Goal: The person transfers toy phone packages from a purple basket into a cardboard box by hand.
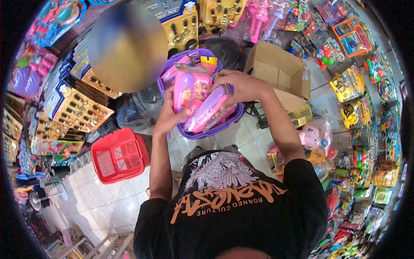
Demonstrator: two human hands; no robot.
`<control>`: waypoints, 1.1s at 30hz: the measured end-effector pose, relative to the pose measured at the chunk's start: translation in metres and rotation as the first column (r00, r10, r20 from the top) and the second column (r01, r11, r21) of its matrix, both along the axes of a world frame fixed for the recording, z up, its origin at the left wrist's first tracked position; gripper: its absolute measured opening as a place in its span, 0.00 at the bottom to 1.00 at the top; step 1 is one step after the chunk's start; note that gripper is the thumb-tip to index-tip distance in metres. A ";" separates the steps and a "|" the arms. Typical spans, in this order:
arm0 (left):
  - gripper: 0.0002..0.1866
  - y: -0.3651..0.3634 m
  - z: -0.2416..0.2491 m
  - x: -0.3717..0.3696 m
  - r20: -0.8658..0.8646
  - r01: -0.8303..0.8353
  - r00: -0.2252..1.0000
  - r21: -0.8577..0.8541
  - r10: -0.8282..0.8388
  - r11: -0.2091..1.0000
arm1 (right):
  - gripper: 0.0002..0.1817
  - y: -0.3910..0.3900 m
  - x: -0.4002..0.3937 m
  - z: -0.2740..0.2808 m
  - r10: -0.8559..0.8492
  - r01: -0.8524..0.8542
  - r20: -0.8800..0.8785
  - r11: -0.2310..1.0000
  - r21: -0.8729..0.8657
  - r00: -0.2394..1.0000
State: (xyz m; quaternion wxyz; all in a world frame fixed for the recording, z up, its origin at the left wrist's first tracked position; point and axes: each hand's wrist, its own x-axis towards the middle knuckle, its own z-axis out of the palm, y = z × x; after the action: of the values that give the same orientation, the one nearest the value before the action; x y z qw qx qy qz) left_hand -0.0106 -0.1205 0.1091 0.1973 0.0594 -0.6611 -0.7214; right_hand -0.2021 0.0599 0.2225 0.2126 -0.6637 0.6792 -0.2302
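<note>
A purple basket [240, 115] in front of me is filled with pink and purple packages in clear plastic. My left hand [171, 111] grips the left side of a pink package [199, 88] with a printed picture, its thumb lying across the front. Beside it, a pink-and-purple long package [210, 111] leans at a slant. My right hand [239, 87] is curled over the upper end of that long package; some of its fingertips are hidden behind it. A yellow label [208, 60] shows at the basket's far side.
A red basket [116, 157] stands on the tiled floor at left. An open cardboard box [280, 71] sits at the upper right. Kitchen play sets [82, 108] hang at left, and packaged toys [349, 84] line the right. A blurred round patch hides part of the upper left.
</note>
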 end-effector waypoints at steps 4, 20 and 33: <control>0.54 0.027 -0.007 -0.015 0.048 0.172 0.985 -0.099 -0.168 0.980 | 0.30 0.005 0.001 -0.004 0.012 -0.014 -0.041 0.998 -0.061 0.999; 0.40 0.073 -0.040 -0.025 -0.035 0.053 0.998 0.327 -0.044 0.944 | 0.37 0.048 0.013 -0.049 -0.547 0.601 0.258 0.670 -0.437 0.797; 0.44 0.192 -0.031 -0.131 0.072 0.386 0.911 0.194 -0.406 0.902 | 0.32 0.168 0.037 -0.120 -0.440 0.976 0.888 0.212 -0.046 0.137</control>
State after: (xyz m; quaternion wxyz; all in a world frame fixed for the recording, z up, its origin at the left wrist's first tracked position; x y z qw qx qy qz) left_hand -0.1416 0.0717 0.0779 0.0038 -0.0195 -0.6032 -0.7974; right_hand -0.1650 0.2283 0.1024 0.0616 -0.0706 0.6440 -0.7593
